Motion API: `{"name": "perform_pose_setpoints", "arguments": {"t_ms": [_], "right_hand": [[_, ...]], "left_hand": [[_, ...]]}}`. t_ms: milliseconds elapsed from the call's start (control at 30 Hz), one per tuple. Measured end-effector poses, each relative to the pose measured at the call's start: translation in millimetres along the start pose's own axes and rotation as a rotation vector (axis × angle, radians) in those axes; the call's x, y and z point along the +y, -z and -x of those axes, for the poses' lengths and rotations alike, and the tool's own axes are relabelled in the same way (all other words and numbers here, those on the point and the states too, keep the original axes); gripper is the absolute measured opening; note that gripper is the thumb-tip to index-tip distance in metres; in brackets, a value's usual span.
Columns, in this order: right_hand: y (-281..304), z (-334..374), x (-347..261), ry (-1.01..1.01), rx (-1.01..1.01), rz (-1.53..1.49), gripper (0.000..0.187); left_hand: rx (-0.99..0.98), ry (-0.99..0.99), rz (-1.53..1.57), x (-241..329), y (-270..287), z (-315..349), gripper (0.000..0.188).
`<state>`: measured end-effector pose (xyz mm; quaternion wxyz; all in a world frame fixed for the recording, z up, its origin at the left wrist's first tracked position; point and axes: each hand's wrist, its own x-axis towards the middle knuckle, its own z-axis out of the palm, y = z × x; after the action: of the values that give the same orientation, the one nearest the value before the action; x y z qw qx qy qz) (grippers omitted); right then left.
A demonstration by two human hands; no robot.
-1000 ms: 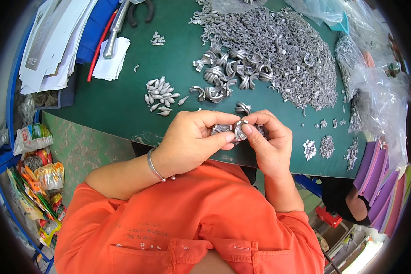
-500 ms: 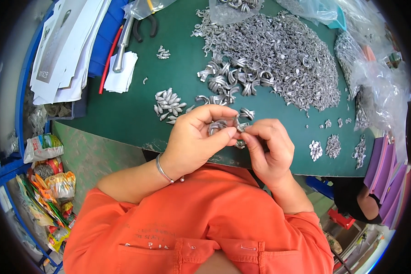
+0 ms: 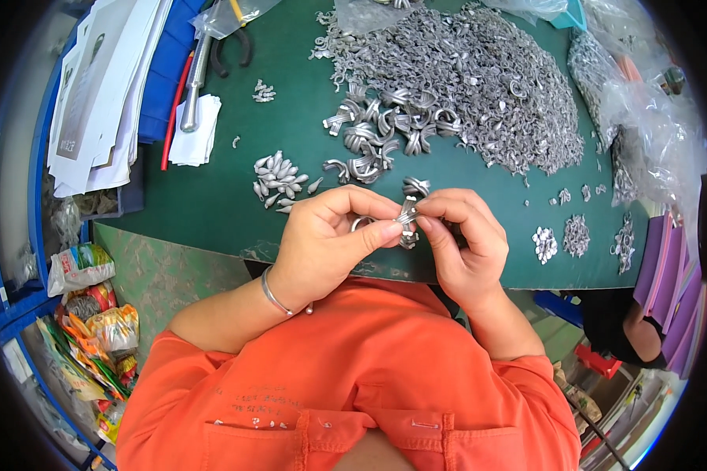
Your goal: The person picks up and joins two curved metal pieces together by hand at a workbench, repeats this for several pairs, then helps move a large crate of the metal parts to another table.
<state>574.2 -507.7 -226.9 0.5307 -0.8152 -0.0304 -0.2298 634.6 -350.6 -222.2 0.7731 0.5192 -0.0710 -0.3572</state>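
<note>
Just in front of me, a small curved, grooved silver-grey metal piece [image 3: 408,212] is pinched between the fingertips of my left hand [image 3: 326,235] and my right hand [image 3: 467,243]. Both hands are closed on it, one from each side. Another curved metal piece [image 3: 361,223] shows by my left fingers; whether that hand holds it too I cannot tell. Beyond the fingertips lies a similar grooved piece [image 3: 416,187]. Farther off is a cluster of the same curved pieces [image 3: 361,137]. Teardrop-shaped metal pieces [image 3: 279,177] lie in a small heap left of my left hand.
A wide heap of tiny metal parts [image 3: 479,86] covers the far side of the green table [image 3: 204,212]. Small sorted piles [image 3: 576,235] and clear plastic bags [image 3: 652,141] are at the right. Papers [image 3: 106,86], a metal-handled tool [image 3: 195,86] and a red stick [image 3: 177,114] lie left.
The curved piece between my fingertips has turned to stand more upright. My right hand has shifted slightly away from me, and the whole view has moved a little.
</note>
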Motion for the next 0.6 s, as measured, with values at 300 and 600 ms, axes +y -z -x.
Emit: {"name": "perform_pose_setpoints", "arguments": {"t_ms": [300, 600], "right_hand": [[0, 3, 6, -0.003, -0.008, -0.012, 0.014], [4, 8, 5, -0.302, -0.011, -0.299, 0.011]], "left_hand": [[-0.026, -0.104, -0.088, -8, 4, 0, 0.014], [0.031, 0.110, 0.090, 6, -5, 0, 0.017]]}}
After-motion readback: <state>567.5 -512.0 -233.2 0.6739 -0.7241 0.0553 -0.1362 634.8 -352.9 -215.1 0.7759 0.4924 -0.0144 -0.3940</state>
